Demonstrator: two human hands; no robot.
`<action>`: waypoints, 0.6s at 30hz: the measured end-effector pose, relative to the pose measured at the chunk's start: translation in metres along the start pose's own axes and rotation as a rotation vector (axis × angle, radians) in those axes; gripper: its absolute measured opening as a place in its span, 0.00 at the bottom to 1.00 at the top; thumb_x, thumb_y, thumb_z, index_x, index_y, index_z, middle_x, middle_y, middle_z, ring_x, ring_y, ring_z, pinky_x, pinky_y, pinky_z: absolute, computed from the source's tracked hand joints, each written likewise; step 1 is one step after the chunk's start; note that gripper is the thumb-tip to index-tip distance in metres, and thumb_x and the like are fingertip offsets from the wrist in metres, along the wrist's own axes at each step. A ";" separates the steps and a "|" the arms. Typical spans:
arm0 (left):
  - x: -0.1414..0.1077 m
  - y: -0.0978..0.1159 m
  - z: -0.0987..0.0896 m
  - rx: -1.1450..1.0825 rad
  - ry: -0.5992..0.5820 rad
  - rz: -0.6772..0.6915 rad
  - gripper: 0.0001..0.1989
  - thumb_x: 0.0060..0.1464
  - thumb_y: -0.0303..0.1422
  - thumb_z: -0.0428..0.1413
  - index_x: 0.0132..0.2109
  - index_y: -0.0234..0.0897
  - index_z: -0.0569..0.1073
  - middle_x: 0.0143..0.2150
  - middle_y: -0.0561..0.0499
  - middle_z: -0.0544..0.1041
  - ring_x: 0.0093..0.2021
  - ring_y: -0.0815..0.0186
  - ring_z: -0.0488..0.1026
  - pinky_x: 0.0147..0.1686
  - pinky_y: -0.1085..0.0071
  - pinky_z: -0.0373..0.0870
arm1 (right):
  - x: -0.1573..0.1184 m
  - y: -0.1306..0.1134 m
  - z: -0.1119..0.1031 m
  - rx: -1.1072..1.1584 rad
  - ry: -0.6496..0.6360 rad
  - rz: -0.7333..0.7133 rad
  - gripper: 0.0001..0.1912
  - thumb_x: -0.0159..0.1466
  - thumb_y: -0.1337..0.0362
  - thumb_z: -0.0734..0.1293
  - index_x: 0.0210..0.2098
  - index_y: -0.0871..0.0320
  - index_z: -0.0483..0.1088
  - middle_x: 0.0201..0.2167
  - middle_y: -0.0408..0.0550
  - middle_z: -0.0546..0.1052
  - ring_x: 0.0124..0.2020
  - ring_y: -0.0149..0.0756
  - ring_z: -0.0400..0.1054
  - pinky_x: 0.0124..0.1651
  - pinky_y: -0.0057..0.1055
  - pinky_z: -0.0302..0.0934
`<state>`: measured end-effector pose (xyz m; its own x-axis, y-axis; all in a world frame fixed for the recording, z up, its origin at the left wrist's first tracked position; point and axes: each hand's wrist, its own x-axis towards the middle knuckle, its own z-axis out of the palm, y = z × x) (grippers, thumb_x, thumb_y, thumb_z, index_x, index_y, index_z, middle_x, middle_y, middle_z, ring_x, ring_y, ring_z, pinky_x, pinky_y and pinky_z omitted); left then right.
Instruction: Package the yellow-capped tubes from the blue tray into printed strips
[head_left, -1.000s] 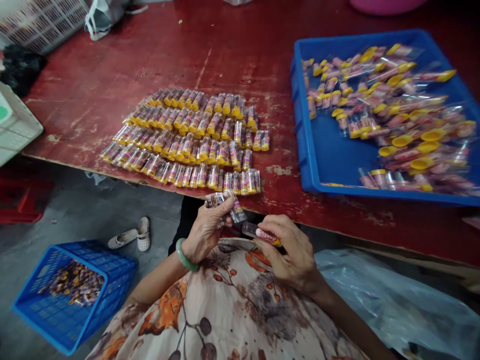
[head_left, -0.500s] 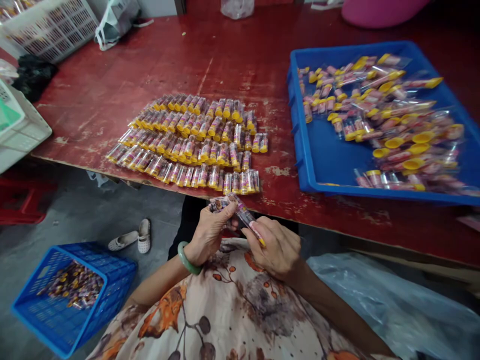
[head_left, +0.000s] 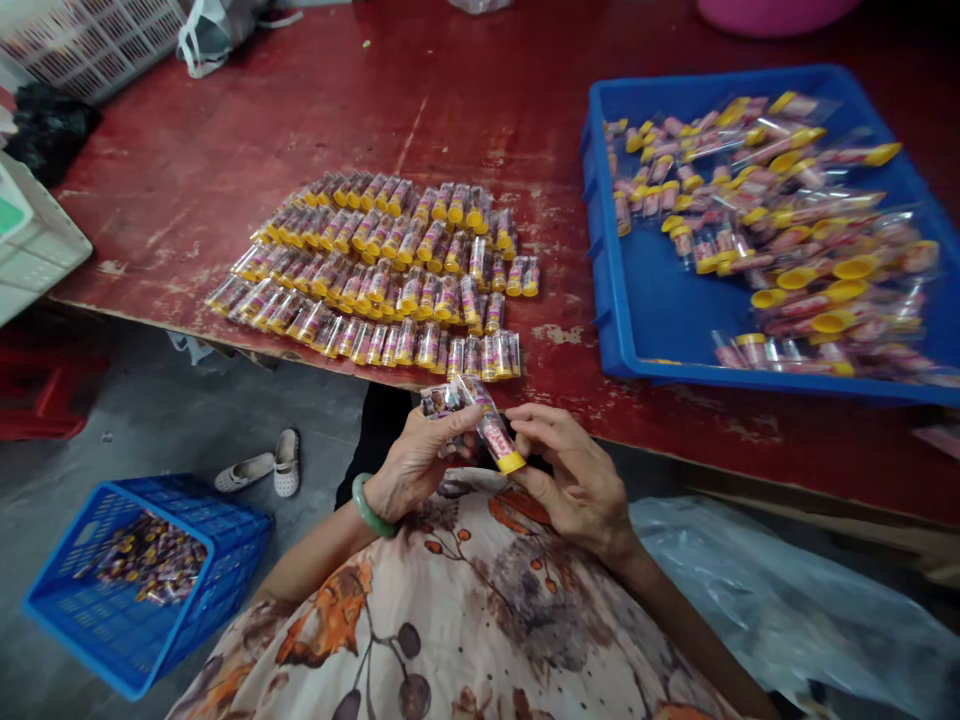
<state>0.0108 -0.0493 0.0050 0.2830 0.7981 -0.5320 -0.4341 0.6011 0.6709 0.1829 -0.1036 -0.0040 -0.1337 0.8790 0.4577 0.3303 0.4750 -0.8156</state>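
Observation:
Between thumb and fingers, my left hand [head_left: 420,455] grips a clear plastic tube [head_left: 495,432] with a yellow end cap and pink-and-white print. Against the same fingers it also keeps some dark printed wrappers [head_left: 441,400]. My right hand [head_left: 574,470] is beside the capped end, its fingers curved and apart; the thumb comes close to the cap, and whether it touches I cannot tell. Just beyond my hands, rows of similar yellow-capped tubes [head_left: 375,285] lie on the red table [head_left: 420,110].
At the right, a blue tray [head_left: 611,300] holds many loose yellow-capped tubes. A blue basket [head_left: 112,640] with small packs stands on the floor at left, near white shoes [head_left: 286,465]. White crates [head_left: 45,240] sit at the table's left end, and plastic sheeting [head_left: 750,570] lies lower right.
My right hand has loosened from around the capped end and shifted slightly right. The tube's printed side and yellow cap now show more fully in my left hand. The view has tilted slightly.

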 end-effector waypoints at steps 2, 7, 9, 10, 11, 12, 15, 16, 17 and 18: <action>0.000 -0.001 0.001 -0.002 -0.035 -0.023 0.17 0.37 0.36 0.71 0.30 0.32 0.74 0.24 0.55 0.72 0.20 0.75 0.65 0.22 0.76 0.62 | -0.003 0.001 0.003 0.013 0.096 0.018 0.19 0.63 0.72 0.65 0.53 0.52 0.69 0.50 0.54 0.72 0.39 0.38 0.71 0.43 0.39 0.70; -0.003 -0.008 0.002 0.062 -0.115 -0.033 0.17 0.37 0.37 0.72 0.28 0.31 0.73 0.22 0.55 0.71 0.21 0.75 0.65 0.21 0.76 0.60 | -0.001 0.000 0.014 -0.060 0.260 0.001 0.18 0.60 0.74 0.67 0.48 0.53 0.73 0.44 0.51 0.76 0.40 0.40 0.73 0.42 0.39 0.70; -0.004 -0.010 0.003 0.073 -0.119 -0.031 0.17 0.38 0.37 0.71 0.27 0.31 0.72 0.22 0.55 0.69 0.20 0.76 0.64 0.21 0.76 0.59 | 0.001 -0.001 0.017 -0.088 0.299 -0.033 0.18 0.60 0.75 0.68 0.47 0.53 0.74 0.43 0.49 0.77 0.41 0.40 0.73 0.42 0.38 0.71; -0.004 -0.011 0.003 0.077 -0.120 -0.028 0.17 0.38 0.37 0.71 0.27 0.31 0.72 0.21 0.56 0.69 0.20 0.76 0.63 0.21 0.76 0.59 | 0.002 -0.001 0.017 -0.098 0.314 -0.051 0.18 0.59 0.75 0.68 0.46 0.53 0.75 0.42 0.49 0.77 0.40 0.40 0.74 0.42 0.37 0.71; -0.004 -0.011 0.003 0.079 -0.123 -0.025 0.17 0.38 0.37 0.71 0.27 0.31 0.72 0.22 0.56 0.69 0.20 0.76 0.63 0.21 0.76 0.59 | 0.002 -0.001 0.018 -0.105 0.326 -0.068 0.18 0.59 0.76 0.68 0.46 0.53 0.75 0.42 0.49 0.78 0.40 0.39 0.74 0.41 0.37 0.71; -0.005 -0.011 0.003 0.078 -0.127 -0.022 0.17 0.38 0.36 0.71 0.27 0.31 0.72 0.22 0.56 0.69 0.20 0.76 0.63 0.20 0.76 0.59 | 0.003 -0.001 0.018 -0.108 0.336 -0.084 0.18 0.58 0.76 0.68 0.46 0.54 0.75 0.41 0.48 0.78 0.39 0.39 0.74 0.41 0.36 0.71; -0.006 -0.010 0.005 0.077 -0.130 -0.011 0.17 0.38 0.35 0.71 0.28 0.31 0.72 0.24 0.56 0.70 0.21 0.76 0.64 0.21 0.77 0.59 | 0.003 -0.003 0.019 -0.103 0.356 -0.108 0.20 0.57 0.78 0.69 0.45 0.54 0.76 0.41 0.48 0.78 0.38 0.38 0.74 0.39 0.34 0.71; -0.006 -0.010 0.005 0.079 -0.129 -0.006 0.17 0.38 0.35 0.71 0.28 0.31 0.72 0.24 0.55 0.70 0.22 0.76 0.64 0.21 0.77 0.60 | 0.003 -0.003 0.019 -0.101 0.358 -0.109 0.20 0.57 0.79 0.69 0.45 0.54 0.76 0.41 0.48 0.78 0.38 0.37 0.74 0.39 0.34 0.71; -0.006 -0.010 0.006 0.082 -0.129 -0.002 0.17 0.38 0.35 0.71 0.28 0.31 0.72 0.24 0.55 0.70 0.22 0.76 0.64 0.21 0.77 0.60 | 0.003 -0.004 0.018 -0.102 0.358 -0.108 0.20 0.57 0.79 0.69 0.45 0.54 0.76 0.41 0.48 0.78 0.38 0.37 0.74 0.38 0.33 0.71; -0.006 -0.010 0.006 0.084 -0.133 0.001 0.17 0.38 0.35 0.71 0.27 0.31 0.72 0.24 0.56 0.69 0.22 0.76 0.64 0.21 0.76 0.59 | 0.002 -0.004 0.018 -0.103 0.356 -0.105 0.20 0.57 0.79 0.69 0.45 0.53 0.77 0.41 0.48 0.78 0.38 0.37 0.74 0.37 0.33 0.70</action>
<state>0.0184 -0.0598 0.0051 0.3955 0.7937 -0.4622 -0.3632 0.5974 0.7150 0.1643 -0.1028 -0.0061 0.1548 0.7477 0.6458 0.4265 0.5390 -0.7263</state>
